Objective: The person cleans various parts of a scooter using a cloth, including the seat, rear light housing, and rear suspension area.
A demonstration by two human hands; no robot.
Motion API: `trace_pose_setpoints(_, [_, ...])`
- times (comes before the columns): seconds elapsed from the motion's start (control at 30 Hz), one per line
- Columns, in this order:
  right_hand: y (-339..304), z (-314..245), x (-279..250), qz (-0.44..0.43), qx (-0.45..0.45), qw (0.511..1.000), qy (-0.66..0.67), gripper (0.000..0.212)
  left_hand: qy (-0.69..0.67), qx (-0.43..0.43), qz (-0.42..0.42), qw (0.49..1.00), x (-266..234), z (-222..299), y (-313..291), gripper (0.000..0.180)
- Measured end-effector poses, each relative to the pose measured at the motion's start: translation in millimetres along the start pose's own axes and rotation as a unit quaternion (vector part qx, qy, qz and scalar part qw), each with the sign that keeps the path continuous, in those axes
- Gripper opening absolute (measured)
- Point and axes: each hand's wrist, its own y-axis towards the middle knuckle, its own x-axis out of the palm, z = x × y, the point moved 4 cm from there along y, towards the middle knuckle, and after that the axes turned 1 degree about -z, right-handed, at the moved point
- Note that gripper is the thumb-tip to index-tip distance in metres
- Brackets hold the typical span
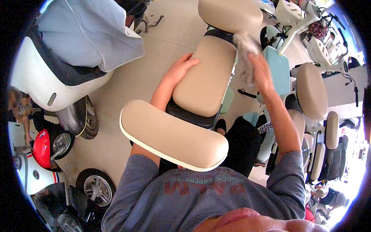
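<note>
A long beige scooter seat lies in front of me, with a black part under its near end. My left hand rests against its left side, fingers stretched out and fingertips on the upper edge. On the other side, my right hand is smeared by motion and has a greyish-white cloth at its fingers, beside the seat's far right edge. Closer to my chest, a curved beige backrest with a pale rim crosses over my left forearm and hides part of it. Another beige seat sits just beyond.
To the left stands a white scooter under a grey-blue cover. A red fender and a loose-looking wheel are lower left. Several pale scooters with beige seats line the right, near a light-blue footboard.
</note>
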Motion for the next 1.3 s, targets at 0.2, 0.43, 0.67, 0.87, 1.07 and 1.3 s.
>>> trace_pose_setpoints(0.2, [65.8, -86.9, -0.9, 0.177, -0.411, 0.846, -0.289, 0.051, -0.01, 0.029, 0.0, 1.0, -3.5, -12.5, 8.6, 0.063])
trace_pose_setpoints(0.43, [175.5, -136.6, 43.4, -0.053, -0.2, 0.858, -0.469, 0.053, 0.028, 0.029, -0.005, 0.999, -4.6, -1.9, -1.1, 0.069])
trace_pose_setpoints(0.67, [261.5, -125.3, 63.7, 0.009, -0.187, 0.822, -0.537, 0.052, 0.109, 0.051, 0.028, 0.992, -5.4, -7.2, 7.2, 0.066])
trace_pose_setpoints(0.87, [179.4, -144.1, 66.0, -0.063, -0.288, 0.829, -0.475, 0.048, 0.084, 0.056, 0.007, 0.995, 4.8, -6.6, 8.9, 0.06])
trace_pose_setpoints(1.07, [69.2, -93.4, 93.1, 0.137, -0.492, 0.678, -0.528, 0.049, 0.363, 0.152, 0.154, 0.906, -42.5, -23.8, 12.0, 0.048])
trace_pose_setpoints(1.3, [-92.8, -20.5, 105.3, -0.103, -0.361, 0.852, -0.365, 0.047, 0.01, 0.015, 0.19, 0.982, -22.7, -12.7, -6.4, 0.057])
